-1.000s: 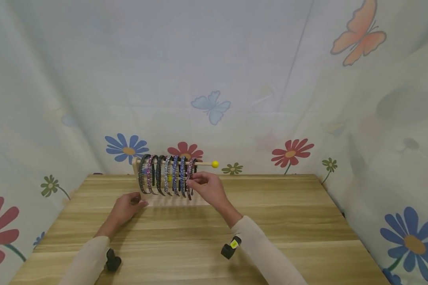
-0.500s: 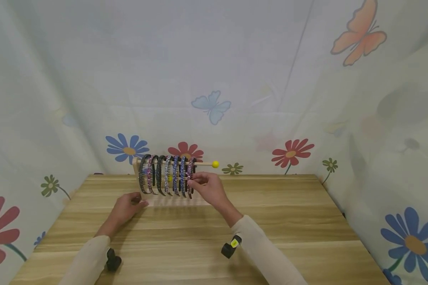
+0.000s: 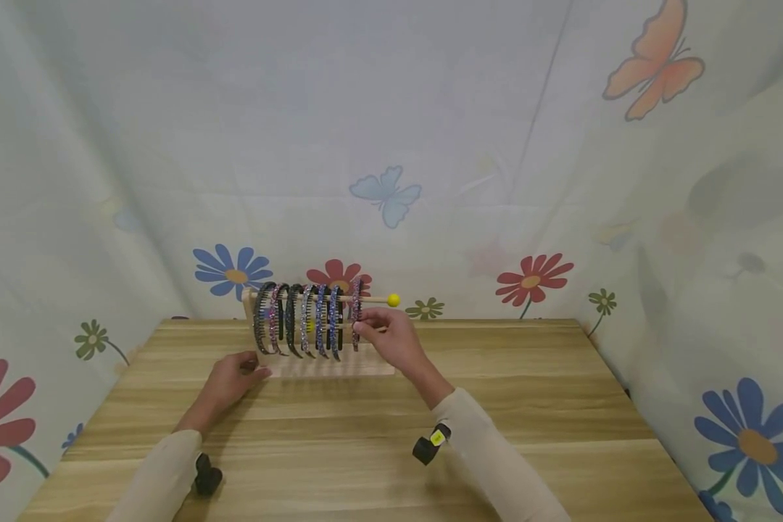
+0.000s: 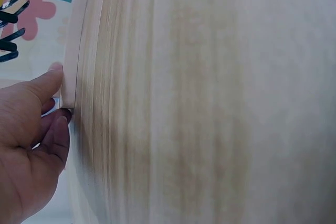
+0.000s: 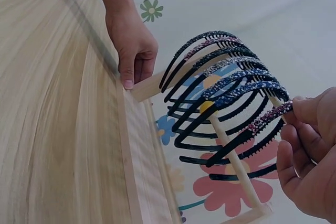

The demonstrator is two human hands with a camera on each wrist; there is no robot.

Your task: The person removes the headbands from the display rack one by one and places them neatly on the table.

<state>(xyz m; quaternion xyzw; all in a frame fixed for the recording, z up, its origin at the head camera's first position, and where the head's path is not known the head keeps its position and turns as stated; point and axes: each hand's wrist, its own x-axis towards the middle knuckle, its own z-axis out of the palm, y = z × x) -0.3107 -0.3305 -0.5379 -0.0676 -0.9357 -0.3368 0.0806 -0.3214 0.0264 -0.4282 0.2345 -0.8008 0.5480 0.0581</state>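
A wooden stand (image 3: pixel 372 369) with horizontal rods and yellow ball ends sits at the back of the table. Several glittery toothed headbands (image 3: pixel 305 322) hang side by side on it, in black, silver, blue and pink. My right hand (image 3: pixel 398 341) pinches a pink glittery headband (image 5: pixel 269 117) between thumb and fingers, with a gap between it and the blue one beside it. That headband still surrounds the rods. At the stand's left end, my left hand (image 3: pixel 227 383) grips the base edge (image 4: pixel 72 72), thumb on one face and fingers curled at the other.
The wood-grain table (image 3: pixel 522 406) stretches in front and to the right of the stand. A white cloth backdrop (image 3: pixel 470 239) printed with flowers and butterflies encloses the back and sides. Black wrist devices (image 3: pixel 206 476) are strapped at both sleeves.
My right hand has moved slightly right and up, drawing the pink headband away from the row toward the rods' yellow-tipped end. The left hand stays put on the base.
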